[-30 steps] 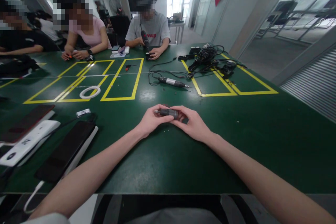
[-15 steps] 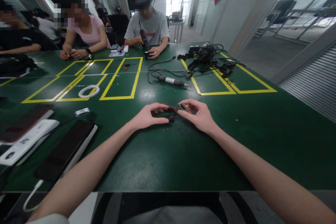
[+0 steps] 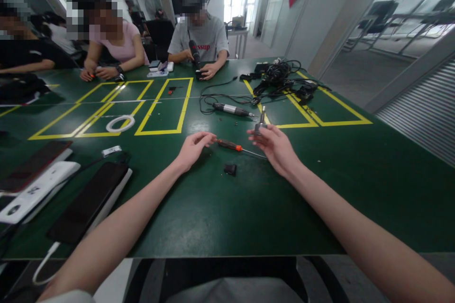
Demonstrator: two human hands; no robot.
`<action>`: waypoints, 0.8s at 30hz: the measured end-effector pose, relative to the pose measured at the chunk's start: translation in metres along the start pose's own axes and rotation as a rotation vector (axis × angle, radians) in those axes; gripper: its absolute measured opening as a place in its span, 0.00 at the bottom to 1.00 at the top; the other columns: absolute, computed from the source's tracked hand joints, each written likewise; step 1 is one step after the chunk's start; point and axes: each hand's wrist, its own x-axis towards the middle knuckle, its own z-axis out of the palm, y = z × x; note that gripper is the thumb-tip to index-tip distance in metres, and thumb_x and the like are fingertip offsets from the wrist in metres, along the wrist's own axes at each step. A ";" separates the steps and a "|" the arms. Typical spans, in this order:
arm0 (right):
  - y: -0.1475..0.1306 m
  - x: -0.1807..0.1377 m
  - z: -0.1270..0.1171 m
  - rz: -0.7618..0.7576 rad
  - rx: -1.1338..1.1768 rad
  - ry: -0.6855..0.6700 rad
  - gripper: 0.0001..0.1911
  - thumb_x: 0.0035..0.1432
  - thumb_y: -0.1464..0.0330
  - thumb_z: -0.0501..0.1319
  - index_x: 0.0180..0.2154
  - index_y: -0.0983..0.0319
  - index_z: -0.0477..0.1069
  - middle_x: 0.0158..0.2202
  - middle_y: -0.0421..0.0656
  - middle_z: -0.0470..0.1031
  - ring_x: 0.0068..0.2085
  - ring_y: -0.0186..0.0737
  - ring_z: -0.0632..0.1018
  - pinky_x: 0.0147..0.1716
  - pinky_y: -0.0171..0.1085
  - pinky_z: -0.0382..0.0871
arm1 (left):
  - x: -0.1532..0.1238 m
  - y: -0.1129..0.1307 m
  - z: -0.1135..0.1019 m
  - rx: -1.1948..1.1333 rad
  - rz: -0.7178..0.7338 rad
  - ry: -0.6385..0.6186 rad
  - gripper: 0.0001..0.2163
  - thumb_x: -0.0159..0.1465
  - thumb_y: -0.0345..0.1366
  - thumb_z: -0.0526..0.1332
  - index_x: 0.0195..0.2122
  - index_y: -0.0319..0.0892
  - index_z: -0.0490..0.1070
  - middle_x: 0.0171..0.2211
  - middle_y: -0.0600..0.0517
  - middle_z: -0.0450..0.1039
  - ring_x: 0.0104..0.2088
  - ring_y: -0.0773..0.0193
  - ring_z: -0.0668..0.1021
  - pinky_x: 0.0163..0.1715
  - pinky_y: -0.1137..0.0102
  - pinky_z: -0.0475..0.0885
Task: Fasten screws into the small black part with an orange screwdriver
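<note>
My right hand [image 3: 279,149] grips a metal part [image 3: 261,125] with a wide round base and a thin shaft pointing up. Left of it, my left hand [image 3: 195,149] holds nothing, its fingers loosely stretched beside the handle end of a screwdriver [image 3: 230,145]. That screwdriver has a dark and orange handle and lies on the table, its thin blade reaching toward my right hand. A small black piece [image 3: 230,169] rests in front of it, between my forearms, with tiny specks nearby.
A corded electric screwdriver [image 3: 232,110] lies beyond my hands. Tangled black cables [image 3: 279,75] are at the back right. A white ring [image 3: 120,124] sits inside yellow tape lines. Phones [image 3: 88,203] and a white power strip [image 3: 39,191] occupy the left. Co-workers sit across the green table [image 3: 199,222].
The black piece has left my left hand and now lies on the table. My right hand has turned the metal part shaft up and moved slightly right. The screwdriver now shows fully.
</note>
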 end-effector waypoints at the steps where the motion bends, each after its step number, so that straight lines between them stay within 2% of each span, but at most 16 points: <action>1: 0.001 -0.002 0.001 -0.026 -0.086 -0.026 0.22 0.48 0.55 0.73 0.38 0.56 0.68 0.40 0.45 0.84 0.40 0.46 0.83 0.42 0.44 0.76 | 0.000 0.000 0.000 0.024 0.001 -0.010 0.17 0.64 0.50 0.65 0.41 0.40 0.80 0.43 0.45 0.83 0.45 0.57 0.82 0.48 0.64 0.75; 4: 0.006 -0.008 0.004 -0.119 -0.355 -0.125 0.20 0.47 0.59 0.74 0.39 0.58 0.72 0.40 0.45 0.84 0.41 0.47 0.83 0.46 0.47 0.74 | -0.002 0.001 0.002 0.163 0.060 -0.070 0.15 0.67 0.46 0.63 0.44 0.41 0.80 0.47 0.45 0.83 0.49 0.56 0.81 0.55 0.60 0.74; 8: 0.009 -0.015 0.006 -0.300 -0.619 -0.240 0.10 0.51 0.64 0.70 0.36 0.58 0.74 0.41 0.45 0.81 0.44 0.48 0.81 0.50 0.50 0.73 | -0.002 0.000 0.004 0.362 0.233 -0.204 0.14 0.71 0.36 0.56 0.50 0.45 0.80 0.62 0.47 0.75 0.63 0.55 0.74 0.68 0.54 0.63; 10: 0.009 -0.017 0.007 -0.325 -0.631 -0.251 0.09 0.52 0.65 0.70 0.35 0.58 0.73 0.41 0.46 0.82 0.44 0.49 0.81 0.51 0.51 0.74 | -0.001 -0.003 0.005 0.439 0.292 -0.285 0.17 0.72 0.31 0.52 0.53 0.47 0.79 0.65 0.48 0.72 0.66 0.57 0.72 0.70 0.52 0.61; 13: 0.011 -0.018 0.011 -0.179 -0.360 -0.222 0.16 0.49 0.65 0.73 0.38 0.57 0.70 0.43 0.45 0.84 0.46 0.49 0.84 0.54 0.52 0.75 | 0.000 -0.006 0.006 0.569 0.356 -0.342 0.19 0.70 0.27 0.51 0.52 0.48 0.80 0.65 0.48 0.72 0.65 0.55 0.73 0.69 0.51 0.63; 15: 0.012 -0.019 0.014 -0.022 -0.128 -0.225 0.22 0.47 0.65 0.74 0.43 0.56 0.69 0.45 0.44 0.85 0.47 0.47 0.85 0.55 0.51 0.76 | 0.000 -0.007 0.007 0.647 0.377 -0.319 0.19 0.70 0.27 0.52 0.50 0.47 0.81 0.63 0.47 0.73 0.64 0.54 0.73 0.68 0.51 0.64; 17: 0.013 -0.019 0.016 0.065 -0.032 -0.252 0.27 0.46 0.65 0.75 0.47 0.55 0.69 0.47 0.44 0.85 0.46 0.46 0.86 0.57 0.50 0.76 | -0.001 -0.007 0.008 0.688 0.382 -0.280 0.18 0.70 0.27 0.53 0.50 0.46 0.81 0.60 0.45 0.75 0.62 0.52 0.74 0.66 0.51 0.66; 19: 0.014 -0.019 0.016 0.041 -0.089 -0.262 0.27 0.45 0.66 0.75 0.48 0.56 0.71 0.47 0.45 0.85 0.47 0.46 0.86 0.58 0.50 0.75 | -0.002 -0.006 0.008 0.691 0.373 -0.240 0.17 0.70 0.28 0.53 0.49 0.44 0.81 0.57 0.44 0.75 0.60 0.52 0.75 0.64 0.52 0.68; 24: 0.015 -0.014 0.008 -0.145 -0.475 -0.310 0.22 0.49 0.69 0.73 0.46 0.58 0.72 0.43 0.45 0.86 0.49 0.49 0.85 0.57 0.52 0.73 | -0.001 -0.006 0.008 0.669 0.305 -0.131 0.17 0.70 0.28 0.52 0.46 0.44 0.82 0.51 0.46 0.76 0.55 0.55 0.76 0.63 0.55 0.69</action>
